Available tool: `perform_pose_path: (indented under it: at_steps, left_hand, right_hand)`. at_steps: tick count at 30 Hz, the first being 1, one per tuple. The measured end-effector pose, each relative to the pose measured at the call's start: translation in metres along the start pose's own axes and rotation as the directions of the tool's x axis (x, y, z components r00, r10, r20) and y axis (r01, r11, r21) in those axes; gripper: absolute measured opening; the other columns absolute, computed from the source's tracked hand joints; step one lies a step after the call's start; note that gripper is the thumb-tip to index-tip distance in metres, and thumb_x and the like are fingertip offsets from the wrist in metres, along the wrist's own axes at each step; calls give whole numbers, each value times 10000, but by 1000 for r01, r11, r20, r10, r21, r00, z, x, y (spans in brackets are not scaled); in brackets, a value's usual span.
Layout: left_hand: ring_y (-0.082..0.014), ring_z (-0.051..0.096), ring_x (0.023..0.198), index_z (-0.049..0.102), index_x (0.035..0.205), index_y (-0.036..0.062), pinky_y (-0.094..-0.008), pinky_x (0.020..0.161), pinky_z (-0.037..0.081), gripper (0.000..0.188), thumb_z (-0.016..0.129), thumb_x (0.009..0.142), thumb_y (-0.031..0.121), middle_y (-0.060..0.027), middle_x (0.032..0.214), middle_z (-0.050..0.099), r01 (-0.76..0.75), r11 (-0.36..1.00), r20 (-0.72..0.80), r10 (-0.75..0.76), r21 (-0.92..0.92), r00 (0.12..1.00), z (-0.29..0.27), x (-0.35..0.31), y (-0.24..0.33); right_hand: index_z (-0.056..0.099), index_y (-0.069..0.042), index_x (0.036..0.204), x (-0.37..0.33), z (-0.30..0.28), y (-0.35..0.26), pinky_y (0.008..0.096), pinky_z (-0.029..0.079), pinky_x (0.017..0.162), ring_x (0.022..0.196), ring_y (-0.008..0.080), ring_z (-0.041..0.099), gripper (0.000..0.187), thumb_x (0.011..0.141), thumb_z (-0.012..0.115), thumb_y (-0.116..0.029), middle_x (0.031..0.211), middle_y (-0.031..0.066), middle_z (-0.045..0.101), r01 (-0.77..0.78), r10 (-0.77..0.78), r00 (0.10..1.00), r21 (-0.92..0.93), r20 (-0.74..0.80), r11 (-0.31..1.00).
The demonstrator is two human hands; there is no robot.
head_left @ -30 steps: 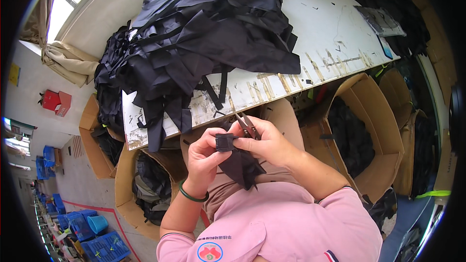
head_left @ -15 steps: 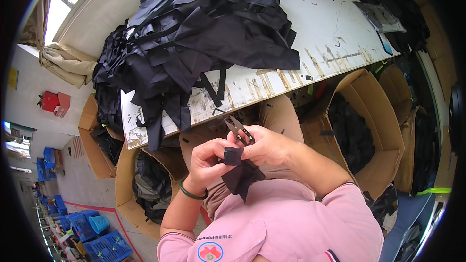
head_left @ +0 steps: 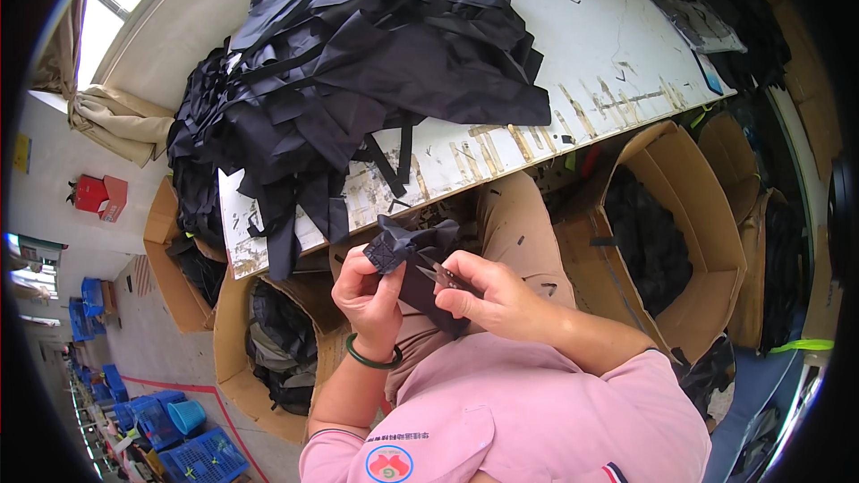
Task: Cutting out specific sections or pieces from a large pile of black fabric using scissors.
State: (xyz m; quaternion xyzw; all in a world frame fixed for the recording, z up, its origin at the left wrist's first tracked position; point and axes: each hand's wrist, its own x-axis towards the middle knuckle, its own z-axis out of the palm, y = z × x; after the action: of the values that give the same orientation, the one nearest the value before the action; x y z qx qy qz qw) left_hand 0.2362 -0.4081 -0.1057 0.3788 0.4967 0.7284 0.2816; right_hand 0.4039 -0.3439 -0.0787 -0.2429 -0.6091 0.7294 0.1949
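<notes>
My left hand (head_left: 369,300) pinches a black fabric piece (head_left: 386,249) between thumb and fingers; stitching shows on its held end, and the rest hangs over my lap. In my right hand (head_left: 488,291) is a pair of thread snips (head_left: 445,279), with the blades pointing left toward the cloth. The blade tips lie close beside the fabric; whether they touch it I cannot tell. A dark green bangle (head_left: 372,360) circles my left wrist. Ahead, a large heap of black fabric pieces (head_left: 385,63) covers the left part of the white table (head_left: 591,45).
Cardboard boxes with dark cloth stand close by: one on the right (head_left: 716,277), one on the left (head_left: 234,353). Fabric strips hang over the table's worn front edge. A clear plastic packet (head_left: 702,27) lies at the table's far right. Blue baskets (head_left: 204,456) sit on the left floor.
My left hand has turned the fabric so its stitched end points up and away. The right hand has moved down and right, apart from the left, with the snips now pointing left.
</notes>
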Motion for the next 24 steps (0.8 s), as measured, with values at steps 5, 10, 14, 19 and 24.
perform_pose_path:
  at_steps: [5, 10, 14, 19, 24]
  left_hand:
    - [-135, 571, 870, 580, 814, 27, -259, 813, 435, 133, 636, 805, -94, -50, 920, 605, -46, 998, -4, 46, 52, 999, 0, -4, -3]
    - [-110, 559, 830, 598, 835, 4, -215, 727, 433, 154, 675, 768, -111, -77, 962, 608, -95, 993, 24, 93, 66, 995, -7, -8, -11]
    - [-118, 562, 835, 599, 834, 3, -219, 730, 436, 152, 672, 766, -112, -80, 949, 610, -80, 994, 10, 80, 72, 997, -7, -10, -10]
    - [-124, 564, 837, 595, 833, 1, -222, 733, 439, 159, 666, 759, -120, -83, 950, 609, -141, 984, 12, 140, 106, 990, -4, -6, -5]
    - [-131, 570, 834, 589, 826, 1, -226, 739, 443, 174, 661, 745, -135, -90, 952, 611, -119, 990, 21, 117, 78, 993, -7, -8, -10]
  right_hand:
    - [511, -64, 958, 2, 4, 4, 207, 400, 541, 609, 38, 478, 294, 931, 618, -337, 698, -15, 515, -217, 181, 973, 283, 146, 934]
    - [516, -64, 927, 10, 12, 10, 199, 374, 492, 566, 28, 460, 254, 914, 654, -276, 667, -28, 507, -112, 106, 994, 186, 39, 976]
    - [516, -64, 914, 12, 15, 12, 198, 371, 487, 560, 28, 458, 224, 917, 653, -241, 667, -30, 508, 85, -88, 994, -50, -65, 995]
    - [515, -61, 916, 9, 7, 3, 190, 368, 487, 552, 24, 449, 220, 920, 647, -236, 665, -41, 495, -236, 202, 971, 375, 128, 896]
    - [529, -58, 925, 11, 14, 7, 191, 374, 492, 553, 28, 456, 225, 903, 670, -231, 652, -41, 498, -103, 97, 995, 219, 39, 970]
